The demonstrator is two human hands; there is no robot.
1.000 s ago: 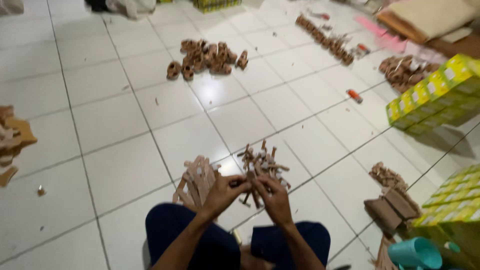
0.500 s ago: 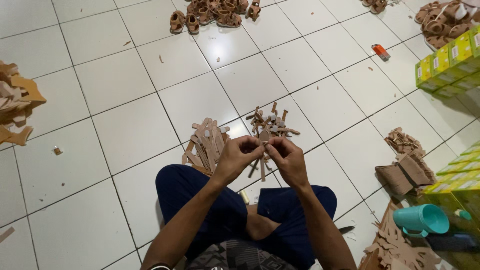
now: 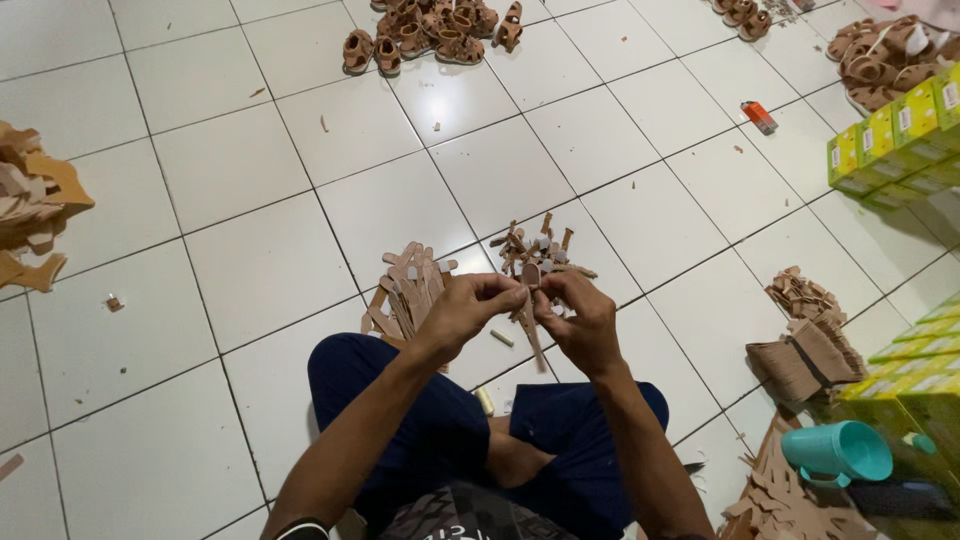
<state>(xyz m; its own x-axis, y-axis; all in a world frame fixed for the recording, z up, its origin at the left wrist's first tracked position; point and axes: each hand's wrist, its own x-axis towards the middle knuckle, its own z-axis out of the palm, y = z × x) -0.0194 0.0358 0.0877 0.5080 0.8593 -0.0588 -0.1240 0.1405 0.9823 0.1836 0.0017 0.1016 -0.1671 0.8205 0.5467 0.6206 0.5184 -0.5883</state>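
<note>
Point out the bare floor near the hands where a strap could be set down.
Bare tiles lie left of the strap pile, toward the scraps, and ahead toward the sandals. Crowded: between the strap pile and buckle pile, and right, by the stacks and boxes.

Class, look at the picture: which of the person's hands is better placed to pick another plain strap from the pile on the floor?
Probably the left hand: the plain strap pile lies directly beside it, while the right hand sits farther away.

Glossy white tiled floor – dark grout lines, soft overhead glare.
</note>
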